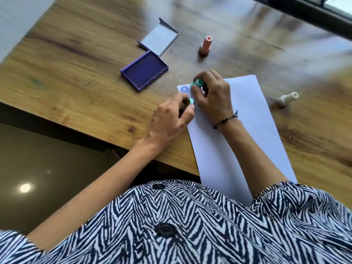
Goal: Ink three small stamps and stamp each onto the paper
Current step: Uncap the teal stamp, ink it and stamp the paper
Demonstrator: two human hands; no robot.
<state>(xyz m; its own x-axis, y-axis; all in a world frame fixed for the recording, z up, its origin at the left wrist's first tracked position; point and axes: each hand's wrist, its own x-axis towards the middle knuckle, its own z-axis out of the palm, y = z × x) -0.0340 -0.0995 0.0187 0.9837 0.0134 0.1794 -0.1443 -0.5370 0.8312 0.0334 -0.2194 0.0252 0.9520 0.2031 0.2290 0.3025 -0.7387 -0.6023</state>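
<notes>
A white sheet of paper (247,119) lies on the wooden table, with one blue round face print (184,89) near its far left corner. My right hand (213,96) grips a teal stamp (197,84) over the paper beside that print. My left hand (171,119) pinches a small teal cap (191,101) at the paper's left edge. An open purple ink pad (144,72) sits to the left, its grey lid (159,40) folded back. A pink stamp (205,44) stands upright beyond the paper. A white stamp (285,99) leans to the right of the paper.
The wooden table (76,77) has its near edge running diagonally at the left, with dark floor (47,159) below. A dark window frame (304,12) crosses the far right corner. My patterned shirt (190,225) fills the bottom of the view.
</notes>
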